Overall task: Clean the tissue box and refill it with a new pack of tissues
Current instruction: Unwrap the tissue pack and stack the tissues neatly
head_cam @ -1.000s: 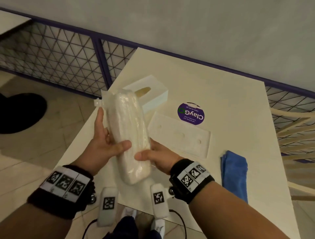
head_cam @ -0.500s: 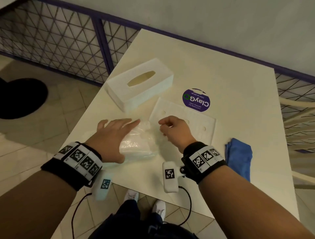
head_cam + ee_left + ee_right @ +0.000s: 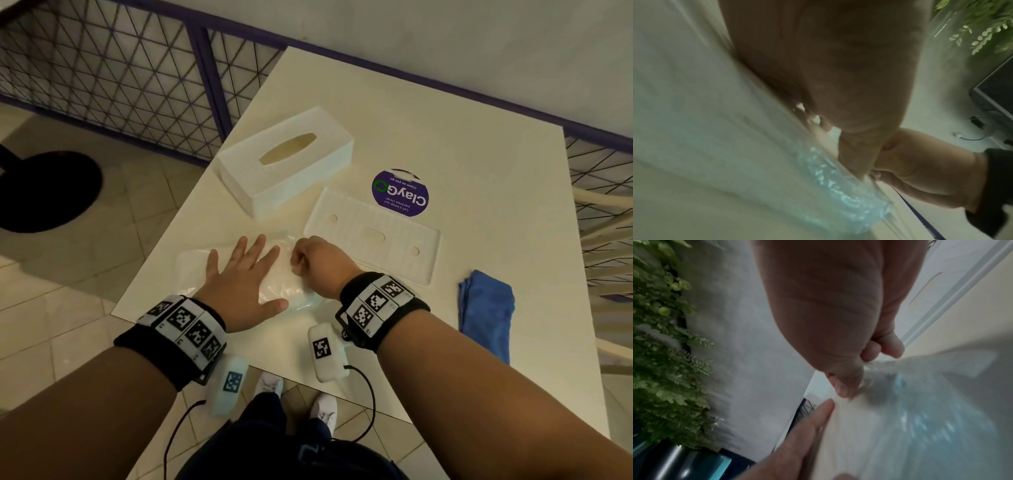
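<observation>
Change: tissue pack (image 3: 284, 284), held up in both hands a second ago, now flat on the table (image 3: 445, 144), near edge.
Left hand (image 3: 239, 284): fingers straight, pressing the pack down.
Right hand (image 3: 315, 260): pinching the wrapper's far-right edge.
Tissue box (image 3: 284, 164): far left, empty.
Meaning: likely unwrapping begins; refill pending.

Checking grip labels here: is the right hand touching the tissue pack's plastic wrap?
Touching. The right wrist view shows the right hand pinching the tissue pack wrap between thumb and fingers.
</observation>
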{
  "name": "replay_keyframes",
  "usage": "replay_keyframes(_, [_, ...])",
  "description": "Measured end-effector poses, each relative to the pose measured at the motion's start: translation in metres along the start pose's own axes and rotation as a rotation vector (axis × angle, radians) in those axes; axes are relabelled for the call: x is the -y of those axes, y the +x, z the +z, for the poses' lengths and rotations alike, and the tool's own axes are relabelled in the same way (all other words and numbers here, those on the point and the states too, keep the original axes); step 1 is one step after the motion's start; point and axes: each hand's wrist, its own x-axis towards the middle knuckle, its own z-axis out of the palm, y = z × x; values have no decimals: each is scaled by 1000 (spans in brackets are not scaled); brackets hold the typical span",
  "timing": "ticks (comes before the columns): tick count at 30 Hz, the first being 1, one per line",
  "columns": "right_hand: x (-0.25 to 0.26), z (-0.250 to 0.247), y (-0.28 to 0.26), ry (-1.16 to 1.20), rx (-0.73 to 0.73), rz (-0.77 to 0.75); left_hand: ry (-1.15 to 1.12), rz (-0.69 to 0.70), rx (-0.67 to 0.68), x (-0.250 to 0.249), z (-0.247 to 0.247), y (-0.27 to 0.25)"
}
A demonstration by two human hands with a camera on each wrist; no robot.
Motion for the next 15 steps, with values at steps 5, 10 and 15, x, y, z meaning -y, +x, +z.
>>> replay_keyframes(5, [-14,-27,-20,27,67,-20,-7,140,-20,13,-10,7])
replay_keyframes(10, [-41,-30,-51,-41,251,129,-42,266,-81,19,-18,7])
replay_keyframes(15, [-44,-28,-45,59,-57,234,-141,172,-280,10,-12,-1])
